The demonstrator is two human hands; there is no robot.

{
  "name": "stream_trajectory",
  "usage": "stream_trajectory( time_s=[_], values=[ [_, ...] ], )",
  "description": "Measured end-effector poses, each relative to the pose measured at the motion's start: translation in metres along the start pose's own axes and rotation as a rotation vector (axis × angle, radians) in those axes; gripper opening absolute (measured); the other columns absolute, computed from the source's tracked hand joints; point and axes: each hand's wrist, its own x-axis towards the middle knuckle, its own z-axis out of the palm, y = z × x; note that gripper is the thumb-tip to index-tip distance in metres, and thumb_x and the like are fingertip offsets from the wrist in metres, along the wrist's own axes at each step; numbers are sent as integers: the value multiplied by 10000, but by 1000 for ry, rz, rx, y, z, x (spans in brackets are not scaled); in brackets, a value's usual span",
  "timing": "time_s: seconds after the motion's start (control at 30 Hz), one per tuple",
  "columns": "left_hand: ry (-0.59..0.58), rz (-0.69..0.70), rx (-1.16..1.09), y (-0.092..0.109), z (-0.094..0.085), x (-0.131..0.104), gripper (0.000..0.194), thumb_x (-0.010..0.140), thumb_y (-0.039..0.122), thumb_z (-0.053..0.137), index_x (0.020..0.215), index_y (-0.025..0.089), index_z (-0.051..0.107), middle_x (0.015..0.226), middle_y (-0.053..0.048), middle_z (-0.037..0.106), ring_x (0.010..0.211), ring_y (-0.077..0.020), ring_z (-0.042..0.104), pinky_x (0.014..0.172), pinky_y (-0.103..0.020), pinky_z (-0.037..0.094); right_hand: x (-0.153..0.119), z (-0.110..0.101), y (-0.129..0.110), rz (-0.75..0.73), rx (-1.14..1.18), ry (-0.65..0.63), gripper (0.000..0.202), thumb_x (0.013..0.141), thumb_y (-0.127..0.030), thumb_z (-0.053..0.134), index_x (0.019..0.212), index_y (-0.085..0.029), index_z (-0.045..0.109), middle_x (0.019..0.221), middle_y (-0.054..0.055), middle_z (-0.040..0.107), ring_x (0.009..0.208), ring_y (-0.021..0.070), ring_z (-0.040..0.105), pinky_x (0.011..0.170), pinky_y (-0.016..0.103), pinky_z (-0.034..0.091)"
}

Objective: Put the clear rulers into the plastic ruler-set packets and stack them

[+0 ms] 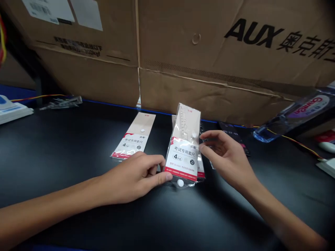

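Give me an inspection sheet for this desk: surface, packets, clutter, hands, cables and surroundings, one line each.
Surface: black table, smooth and dark.
Packets: front packet overlaps another packet; a separate packet lies to their left.
Clutter: phone behind the right hand; clear bottle at the right; white device at the left edge.
Hands: left hand grips the front packet's lower left corner; the right hand is curled at its right edge, contact unclear.
Cables: red and yellow cable at back left; another cable at the right.
Surroundings: cardboard box marked AUX stands behind.
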Motion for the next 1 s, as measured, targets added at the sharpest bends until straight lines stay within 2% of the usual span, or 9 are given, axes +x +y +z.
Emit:
stream_trajectory(
  time_s=[0.13, 0.2, 0.3, 0.43, 0.5, 0.63, 0.77, 0.9, 1.0],
  values=[
    [10, 46, 314, -1, 6, 8, 361, 1012, 552, 478, 925, 225, 603, 623, 27, 533, 569, -153, 494, 563, -282, 280, 4, -6, 5, -175, -291, 22, 176, 886, -321, 683, 1022, -210, 677, 1031, 56, 711, 847, 211, 646, 744, 356, 515],
    [6, 58, 396, -1, 8, 11, 372, 1006, 582, 469, 968, 236, 600, 655, 15, 557, 590, -176, 525, 567, -290, 275, 2, -8, 2, -246, -339, -37, 221, 882, -332, 684, 1064, -206, 665, 1083, 63, 708, 894, 221, 650, 814, 370, 523],
    [15, 82, 444, 0, 7, 13, 408, 981, 632, 480, 1000, 241, 594, 691, 4, 590, 609, -196, 558, 562, -292, 284, -4, -10, -4, -317, -363, -190, 436, 854, -375, 721, 1240, -217, 596, 1252, 90, 661, 1091, 260, 638, 953, 395, 523],
    [3, 101, 467, 1, 4, 15, 444, 953, 658, 515, 1055, 235, 602, 743, -11, 638, 635, -209, 599, 561, -291, 310, -13, -10, -9, -396, -389, -449, 866, 738, -468, 820, 1485, -275, 426, 1543, 111, 450, 1402, 318, 474, 1135, 434, 451],
    [-20, 122, 469, 0, 2, 16, 488, 924, 679, 547, 1103, 229, 606, 761, -16, 655, 635, -212, 611, 555, -293, 322, -16, -9, -9, -398, -419, -505, 926, 733, -428, 818, 1536, -307, 373, 1613, 107, 363, 1459, 331, 420, 1152, 441, 443],
    [-12, 137, 475, -3, 2, 13, 499, 935, 626, 563, 1225, 222, 598, 810, -23, 678, 662, -216, 631, 584, -303, 372, -16, -5, -4, -406, -446, -464, 781, 828, -265, 704, 1533, -313, 372, 1612, 95, 374, 1458, 292, 435, 1165, 419, 438],
    [39, 202, 478, -10, 3, 10, 433, 1002, 482, 502, 1335, 213, 563, 899, -42, 695, 725, -210, 648, 645, -316, 420, -12, 0, 2, -415, -482, -402, 489, 895, -248, 633, 1375, -272, 543, 1471, 96, 533, 1317, 266, 569, 1104, 410, 494],
    [99, 243, 493, -17, -8, 9, 297, 1011, 387, 486, 1205, 215, 632, 1006, -58, 710, 839, -199, 664, 724, -307, 446, -11, 5, 5, -430, -494, -312, 247, 920, -273, 626, 1164, -243, 642, 1311, 108, 644, 1150, 272, 660, 1002, 426, 550],
    [218, 225, 526, -23, -24, 11, 251, 995, 384, 505, 1067, 205, 665, 944, -49, 707, 811, -188, 645, 725, -302, 439, -12, 6, 5, -433, -512, -277, 199, 926, -300, 629, 1116, -244, 646, 1277, 106, 665, 1109, 274, 677, 975, 427, 560]
  ],
)
